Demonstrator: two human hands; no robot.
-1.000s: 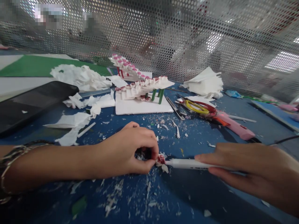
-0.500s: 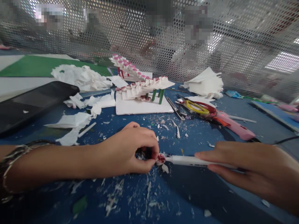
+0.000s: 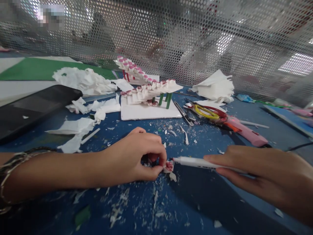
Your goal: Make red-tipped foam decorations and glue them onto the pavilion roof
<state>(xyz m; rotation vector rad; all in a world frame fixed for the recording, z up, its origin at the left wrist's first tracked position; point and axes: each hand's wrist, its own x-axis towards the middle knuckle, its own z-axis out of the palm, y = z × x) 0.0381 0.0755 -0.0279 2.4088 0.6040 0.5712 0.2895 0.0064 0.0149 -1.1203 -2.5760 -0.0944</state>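
Between thumb and fingers my left hand (image 3: 144,156) pinches a small white paper piece (image 3: 168,166) whose end is coloured dark red. My right hand (image 3: 259,176) grips a white marker (image 3: 195,162), its tip pointing left. That tip sits at the upper right edge of the red end; I cannot tell if they touch. Behind my hands a paper model (image 3: 151,93) with red-tipped folded pieces stands on green posts over a white base board (image 3: 151,113). A second model (image 3: 134,70), with pink tips and red posts, stands farther back.
A black phone (image 3: 39,111) lies at left beside crumpled white tissue (image 3: 83,81). At right are a craft knife (image 3: 183,113), yellow-and-red-handled scissors (image 3: 207,112), a pink glue gun (image 3: 246,130) and a paper stack (image 3: 214,86). Scraps litter the blue table (image 3: 200,202); a perforated metal screen (image 3: 146,36) stands behind.
The marker tip has lifted slightly up from the red paper end, with my right hand raised a little. My left hand stays in nearly the same place.
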